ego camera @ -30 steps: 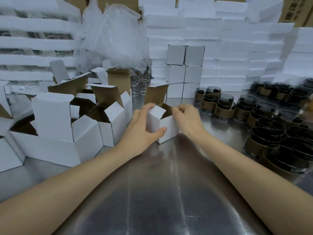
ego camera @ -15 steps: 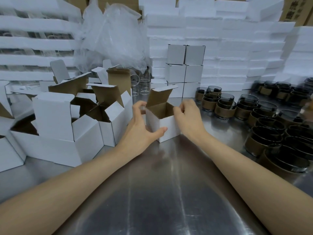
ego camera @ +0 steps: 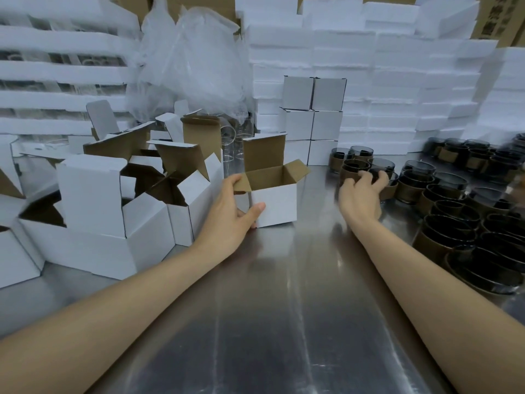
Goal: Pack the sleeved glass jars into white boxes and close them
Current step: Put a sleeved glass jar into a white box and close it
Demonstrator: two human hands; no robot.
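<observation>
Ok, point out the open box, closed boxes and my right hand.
open box (ego camera: 274, 207), head view, white front wall.
closed boxes (ego camera: 298, 93), head view, top left box's front.
right hand (ego camera: 360, 197), head view, its back.

A shiny steel bench (ego camera: 270, 322) under even light; stacked white foam slabs (ego camera: 397, 81) wall the back, beside a crumpled clear plastic bag (ego camera: 193, 61).

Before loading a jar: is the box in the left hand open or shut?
Open. The white box has its lid flap up and side flaps spread, showing the brown inside.
</observation>
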